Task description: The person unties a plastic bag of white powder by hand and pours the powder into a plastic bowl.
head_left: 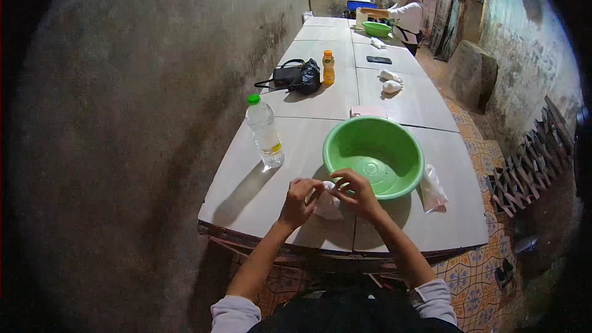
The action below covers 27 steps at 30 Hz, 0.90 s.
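Both my hands are at the top of a small plastic bag with white contents (328,208), which stands near the front of the white table. My left hand (299,202) pinches the bag's top from the left, and my right hand (359,194) grips it from the right with curled fingers. Just beyond them is a green plastic basin (398,160) with nothing visible in it. A second bag of white material (433,188) lies against the basin's right side. A clear bottle with a green cap (264,132) stands upright to the left of my hands.
Farther back are a black bag (302,77), an orange bottle (328,68), white pouches (391,86), a phone (378,60) and a smaller green basin (376,29). A co-worker (407,18) stands at the far right end. A grey wall (154,98) borders the left; metal pieces (533,160) lean at right.
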Available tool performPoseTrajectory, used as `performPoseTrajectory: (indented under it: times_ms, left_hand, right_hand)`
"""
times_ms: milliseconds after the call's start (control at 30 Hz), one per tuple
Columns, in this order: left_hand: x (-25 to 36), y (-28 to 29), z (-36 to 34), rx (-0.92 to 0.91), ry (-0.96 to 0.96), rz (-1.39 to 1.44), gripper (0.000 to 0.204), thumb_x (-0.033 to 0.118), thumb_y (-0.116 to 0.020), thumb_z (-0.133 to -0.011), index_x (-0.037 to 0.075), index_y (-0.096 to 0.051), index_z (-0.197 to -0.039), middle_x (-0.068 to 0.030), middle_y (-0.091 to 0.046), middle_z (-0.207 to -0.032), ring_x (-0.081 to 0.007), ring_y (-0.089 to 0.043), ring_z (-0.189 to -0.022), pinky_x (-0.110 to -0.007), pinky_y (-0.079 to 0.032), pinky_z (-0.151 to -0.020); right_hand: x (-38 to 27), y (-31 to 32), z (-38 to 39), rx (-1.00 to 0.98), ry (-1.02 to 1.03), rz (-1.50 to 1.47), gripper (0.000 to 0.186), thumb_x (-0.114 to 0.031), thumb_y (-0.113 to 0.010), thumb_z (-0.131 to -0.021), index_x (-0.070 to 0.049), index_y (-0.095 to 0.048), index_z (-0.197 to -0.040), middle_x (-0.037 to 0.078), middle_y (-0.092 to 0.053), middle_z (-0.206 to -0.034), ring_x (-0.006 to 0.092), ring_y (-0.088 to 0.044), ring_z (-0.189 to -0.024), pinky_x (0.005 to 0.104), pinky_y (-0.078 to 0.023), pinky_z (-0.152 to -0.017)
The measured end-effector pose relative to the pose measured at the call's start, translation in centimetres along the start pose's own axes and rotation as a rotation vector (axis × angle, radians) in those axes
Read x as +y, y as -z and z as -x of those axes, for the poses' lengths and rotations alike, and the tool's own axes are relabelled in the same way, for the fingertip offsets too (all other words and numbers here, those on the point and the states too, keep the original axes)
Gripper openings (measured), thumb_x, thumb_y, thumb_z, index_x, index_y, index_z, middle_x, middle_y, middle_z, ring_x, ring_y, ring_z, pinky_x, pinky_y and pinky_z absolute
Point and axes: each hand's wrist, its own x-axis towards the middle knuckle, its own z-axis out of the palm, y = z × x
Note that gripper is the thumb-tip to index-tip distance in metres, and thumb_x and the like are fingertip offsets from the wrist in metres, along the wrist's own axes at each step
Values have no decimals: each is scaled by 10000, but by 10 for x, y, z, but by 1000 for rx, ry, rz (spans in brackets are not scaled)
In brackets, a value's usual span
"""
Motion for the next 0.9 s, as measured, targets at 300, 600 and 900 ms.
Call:
performPoseTrajectory:
  times_ms: [300, 600, 900]
  left_hand:
    - [22, -2, 8, 169, 184, -124, 146, 85, -665, -726, 83, -592, -851, -47, -617, -795, -226, -588, -769, -361, -392, -775]
    - [23, 6, 6, 74, 103, -188, 124, 151, -670, -757, 85, -598, -833, -31, -617, -792, -207, -583, -784, -364, -358, -820]
    - [16, 15, 3, -82, 29, -254, 182, 176, -635, -773, 47, -590, -893, -70, -620, -873, -246, -579, -857, -386, -366, -844]
  right_hand:
    - [6, -11, 5, 23, 53, 227, 185, 14, -656, -728, -18, -631, -908, 100, -612, -826, 173, -602, -670, 281, -485, -590]
    - [0, -17, 5, 17, 59, 323, 123, -66, -636, -759, -20, -610, -870, 120, -579, -776, 256, -589, -641, 331, -471, -572]
    - [-3, -21, 4, -41, 205, 585, 117, -70, -598, -770, 17, -526, -801, 149, -528, -761, 309, -566, -684, 386, -463, -585]
